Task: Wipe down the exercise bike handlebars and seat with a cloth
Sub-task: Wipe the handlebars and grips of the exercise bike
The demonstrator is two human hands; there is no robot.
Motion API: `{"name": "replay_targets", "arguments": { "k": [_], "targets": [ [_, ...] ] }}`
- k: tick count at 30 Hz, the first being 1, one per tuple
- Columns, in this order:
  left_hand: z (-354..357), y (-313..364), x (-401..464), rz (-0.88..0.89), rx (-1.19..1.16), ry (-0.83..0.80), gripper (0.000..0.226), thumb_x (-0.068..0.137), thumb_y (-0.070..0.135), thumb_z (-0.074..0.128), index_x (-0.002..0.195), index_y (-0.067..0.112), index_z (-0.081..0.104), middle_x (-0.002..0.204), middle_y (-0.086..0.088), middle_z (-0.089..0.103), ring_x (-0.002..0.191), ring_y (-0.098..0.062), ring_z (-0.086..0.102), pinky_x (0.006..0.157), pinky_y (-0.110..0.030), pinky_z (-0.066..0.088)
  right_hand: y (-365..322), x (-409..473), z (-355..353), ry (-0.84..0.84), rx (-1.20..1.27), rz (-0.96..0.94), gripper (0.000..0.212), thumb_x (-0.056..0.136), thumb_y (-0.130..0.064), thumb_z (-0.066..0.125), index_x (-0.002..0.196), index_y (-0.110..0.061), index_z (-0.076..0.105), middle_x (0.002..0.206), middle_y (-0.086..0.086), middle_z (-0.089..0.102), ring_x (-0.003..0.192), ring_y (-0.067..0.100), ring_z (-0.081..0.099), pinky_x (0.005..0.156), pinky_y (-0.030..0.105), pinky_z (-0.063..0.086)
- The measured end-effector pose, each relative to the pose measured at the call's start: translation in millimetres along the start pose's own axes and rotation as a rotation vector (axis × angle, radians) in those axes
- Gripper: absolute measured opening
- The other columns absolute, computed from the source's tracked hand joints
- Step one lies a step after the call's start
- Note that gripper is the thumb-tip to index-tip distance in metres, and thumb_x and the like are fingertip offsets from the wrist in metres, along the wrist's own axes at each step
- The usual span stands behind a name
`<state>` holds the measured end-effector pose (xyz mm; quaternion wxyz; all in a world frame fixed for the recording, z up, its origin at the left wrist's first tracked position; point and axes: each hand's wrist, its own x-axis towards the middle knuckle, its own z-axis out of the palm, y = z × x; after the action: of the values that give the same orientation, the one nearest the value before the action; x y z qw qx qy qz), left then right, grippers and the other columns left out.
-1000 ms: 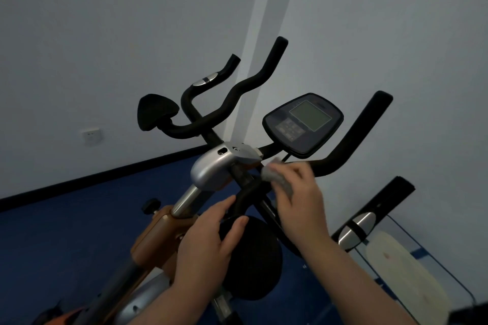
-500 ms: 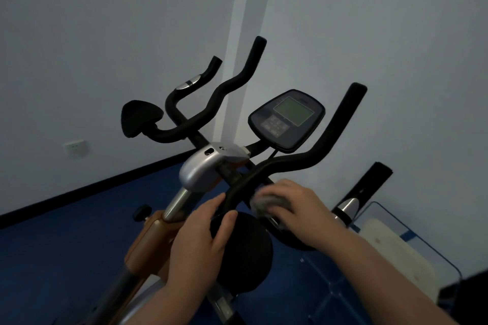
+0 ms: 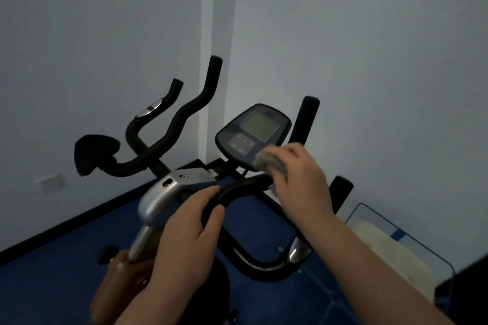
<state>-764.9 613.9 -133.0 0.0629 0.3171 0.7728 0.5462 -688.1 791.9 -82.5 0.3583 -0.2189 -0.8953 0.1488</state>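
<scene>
An exercise bike with black foam handlebars (image 3: pixel 184 111) fills the middle of the head view. My right hand (image 3: pixel 301 182) is closed around a grey cloth (image 3: pixel 269 162) and presses it on the right handlebar (image 3: pixel 245 185), just below the console (image 3: pixel 253 134). My left hand (image 3: pixel 187 235) grips the near black bar beside the silver stem cover (image 3: pixel 161 195). A black elbow pad (image 3: pixel 92 152) sits at the left end of the bars. The seat is out of view.
White walls meet in a corner behind the bike. The floor (image 3: pixel 66 253) is blue with a black skirting. A wall socket (image 3: pixel 50 182) is low on the left. A clear panel with a pale board (image 3: pixel 388 245) lies at the right. An orange frame part (image 3: pixel 118 280) is below.
My right hand with the cloth has slid up the right handlebar from near the pad toward the console. My left hand has kept its grip. The view has shifted a little.
</scene>
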Motion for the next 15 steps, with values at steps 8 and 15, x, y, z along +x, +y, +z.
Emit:
{"name": "replay_targets", "arguments": {
  "k": [8,15],
  "targets": [
    [44,21,26,-0.042,-0.022,0.055,0.034,0.096,0.028,0.053,0.129,0.034,0.057,0.122,0.019,0.059,0.119,0.0,0.051,0.102,-0.029,0.041,17,16,5,-0.276,0.115,-0.01,0.02,0.091,-0.012,0.061,0.099,-0.028,0.071,0.102,-0.006,0.055,0.095,0.014,0.055,0.083,0.025,0.045],
    [84,47,61,-0.062,-0.008,0.019,0.025,0.097,0.033,0.047,0.115,0.039,0.064,0.102,0.023,0.068,0.099,0.007,0.06,0.09,-0.025,0.049,83,94,-66,0.195,0.472,-0.158,0.026,0.083,-0.008,0.07,0.1,-0.028,0.067,0.102,-0.007,0.062,0.097,0.002,0.058,0.085,0.009,0.039]
  ]
}}
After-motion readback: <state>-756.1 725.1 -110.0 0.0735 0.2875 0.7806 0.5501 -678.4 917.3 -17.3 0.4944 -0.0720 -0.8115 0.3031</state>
